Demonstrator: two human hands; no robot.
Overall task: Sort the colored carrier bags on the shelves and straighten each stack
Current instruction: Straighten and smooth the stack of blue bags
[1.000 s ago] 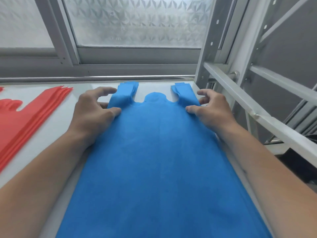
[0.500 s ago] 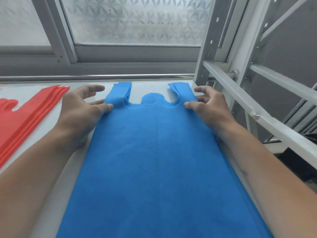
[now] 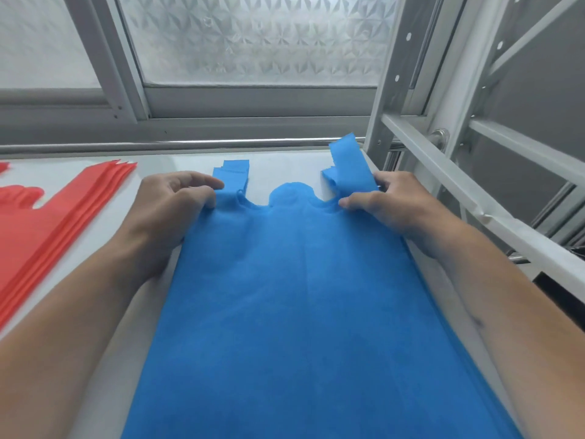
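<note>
Fingers of the left hand (image 3: 172,201) pinched the left handle (image 3: 232,180) of the blue bag stack (image 3: 294,312), which filled the centre and lower frame on the white shelf (image 3: 152,166); the right hand (image 3: 391,202) gripped the right handle (image 3: 349,167), apparently between thumb and forefinger. Squaring the blue stack seemed the step in hand, and next both handles needed laying flat and aligned. Half a second before, the hands lay beside flat handles; now the right handle stood lifted. The red stack (image 3: 60,217) sat at left.
</note>
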